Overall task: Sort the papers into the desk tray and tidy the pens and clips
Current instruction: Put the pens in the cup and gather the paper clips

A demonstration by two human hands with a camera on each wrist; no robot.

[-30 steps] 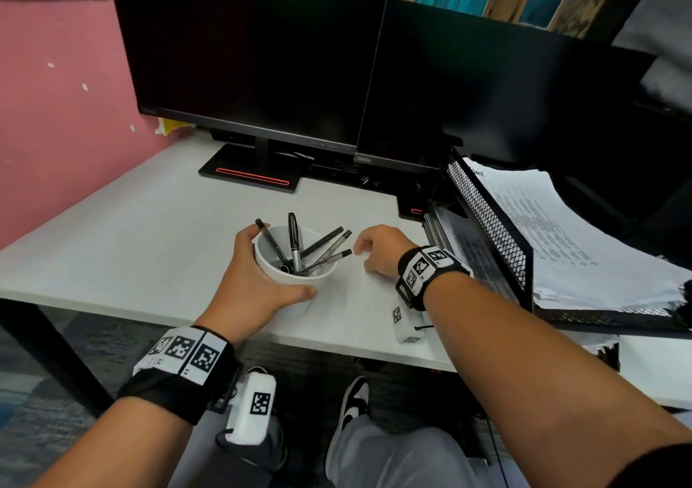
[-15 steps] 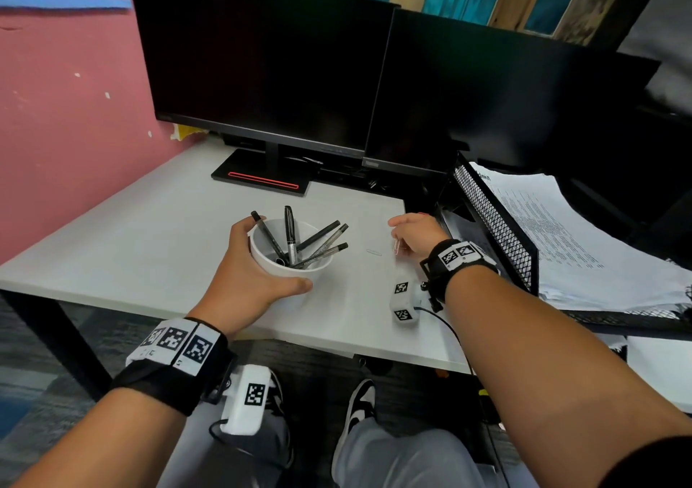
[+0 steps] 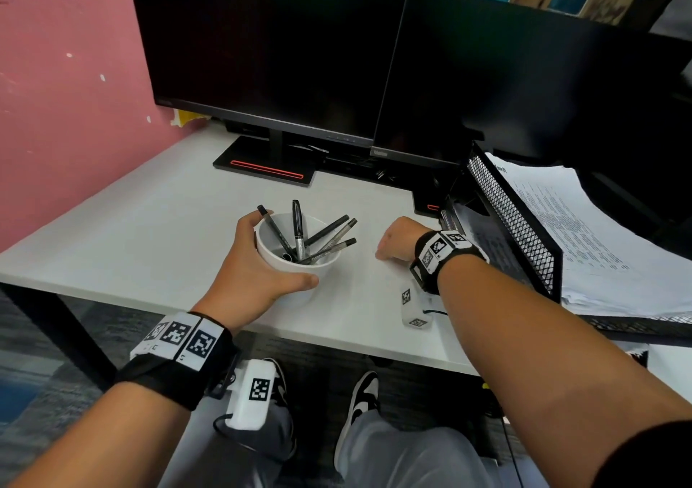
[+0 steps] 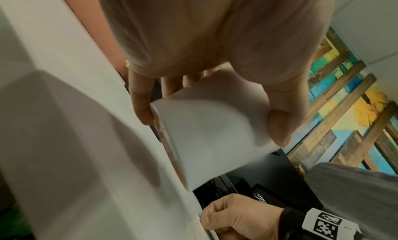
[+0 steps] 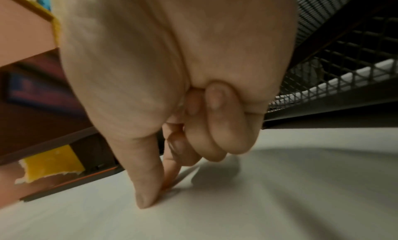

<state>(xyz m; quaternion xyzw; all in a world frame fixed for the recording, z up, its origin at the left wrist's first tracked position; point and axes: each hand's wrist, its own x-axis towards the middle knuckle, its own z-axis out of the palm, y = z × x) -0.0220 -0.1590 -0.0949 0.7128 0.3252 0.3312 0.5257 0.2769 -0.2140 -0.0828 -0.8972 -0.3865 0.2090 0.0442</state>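
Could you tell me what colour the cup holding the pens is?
White cup, clearest in the head view.

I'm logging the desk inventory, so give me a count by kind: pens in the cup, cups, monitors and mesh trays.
Pens in the cup: 5
White cup: 1
Monitors: 2
Black mesh tray: 1
Total: 9

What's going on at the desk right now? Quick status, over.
Left hand grips white cup of pens. Right hand pinching at desk surface, object too small to tell. Papers in tray. Nothing blocking.
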